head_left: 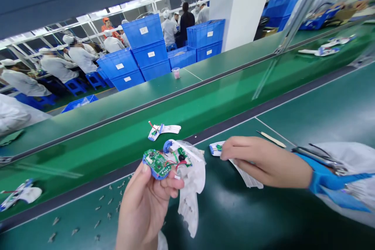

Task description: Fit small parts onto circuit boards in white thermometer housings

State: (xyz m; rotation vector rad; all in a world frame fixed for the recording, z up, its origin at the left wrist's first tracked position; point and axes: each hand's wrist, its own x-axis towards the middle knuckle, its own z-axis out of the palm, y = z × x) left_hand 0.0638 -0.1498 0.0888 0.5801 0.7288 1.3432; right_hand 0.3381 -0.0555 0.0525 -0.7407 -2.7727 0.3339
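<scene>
My left hand (148, 201) pinches a green circuit board (158, 163) in a blue housing. Thin red and dark wires join it to a white plastic casing (195, 177), which carries a second small green board and a blue ring. My right hand (260, 160) is closed around the middle of a white plastic shell (247, 174) with a blue end. Its fingertips hide part of that shell, and a green board shows near its blue end. Beyond my hands, a similar white and blue shell (164, 129) lies on the green conveyor belt (117, 150).
Small metal parts (75, 231) are scattered at the left of the table. A pale pen-like tool (272, 139) lies beyond my right wrist. More shells (22, 195) ride the belt at both ends. A cup (175, 73) stands on the far ledge, with blue crates (149, 43) and seated workers behind.
</scene>
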